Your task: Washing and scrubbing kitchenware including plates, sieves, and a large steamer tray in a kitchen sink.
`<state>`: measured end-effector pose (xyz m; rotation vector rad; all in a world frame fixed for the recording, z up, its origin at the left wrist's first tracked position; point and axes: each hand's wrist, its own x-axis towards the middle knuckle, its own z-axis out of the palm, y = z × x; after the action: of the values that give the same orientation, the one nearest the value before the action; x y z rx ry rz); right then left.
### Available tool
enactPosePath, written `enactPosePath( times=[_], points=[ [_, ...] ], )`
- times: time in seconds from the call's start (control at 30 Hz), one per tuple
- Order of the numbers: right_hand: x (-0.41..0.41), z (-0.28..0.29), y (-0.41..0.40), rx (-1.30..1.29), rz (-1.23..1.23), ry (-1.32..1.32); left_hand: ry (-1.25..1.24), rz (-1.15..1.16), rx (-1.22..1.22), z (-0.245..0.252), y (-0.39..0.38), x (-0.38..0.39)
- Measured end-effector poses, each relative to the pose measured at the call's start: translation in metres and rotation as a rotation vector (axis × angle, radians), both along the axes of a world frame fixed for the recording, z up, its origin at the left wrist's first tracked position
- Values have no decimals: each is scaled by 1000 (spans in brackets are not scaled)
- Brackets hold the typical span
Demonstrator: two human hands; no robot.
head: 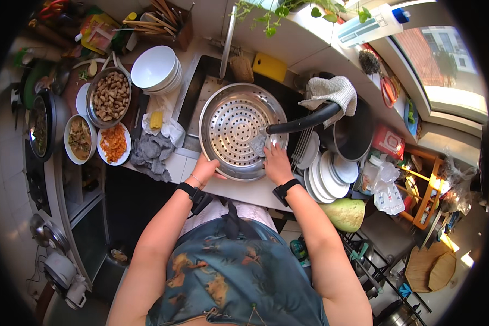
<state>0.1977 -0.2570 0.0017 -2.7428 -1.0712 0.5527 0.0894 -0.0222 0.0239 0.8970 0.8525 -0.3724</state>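
Note:
A round stainless steel steamer basket (240, 130) with a perforated bottom sits over the sink (195, 110), tilted slightly towards me. My left hand (205, 169) grips its near left rim, thumb on top. Over the near right rim reaches my right hand (277, 163), its fingers against the inner wall. Whether those fingers pinch anything is unclear. A curved black tube, apparently a faucet spout (305, 120), ends just above them. Beside its tip is a greyish patch (257, 144), water or a scrubber; I cannot tell which. A light knitted cloth (332, 95) drapes over the spout's far end.
Stacked white bowls (155, 69), a pot of peanuts (109, 95), a plate of chopped orange food (114, 143) and a grey rag (153, 155) are left. White plates (324, 179), a dark pot (352, 130) and a cut melon (344, 214) crowd the right.

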Motion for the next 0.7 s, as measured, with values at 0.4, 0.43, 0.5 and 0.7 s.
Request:
enactPosePath(
  times=[0.4,0.43,0.5,0.7],
  points=[
    [-17,44,63,343,-328,226,-63,-8,6,-5,-10,-8],
    [-16,48,62,282,-253,206,-57,-20,4,-4,-11,-6],
    [-12,76,53,93,-213,327,-89,-19,-31,-11,-16,-5],
    [41,234,47,545,-251,357,-78,35,-61,-7,7,-18]
  ],
)
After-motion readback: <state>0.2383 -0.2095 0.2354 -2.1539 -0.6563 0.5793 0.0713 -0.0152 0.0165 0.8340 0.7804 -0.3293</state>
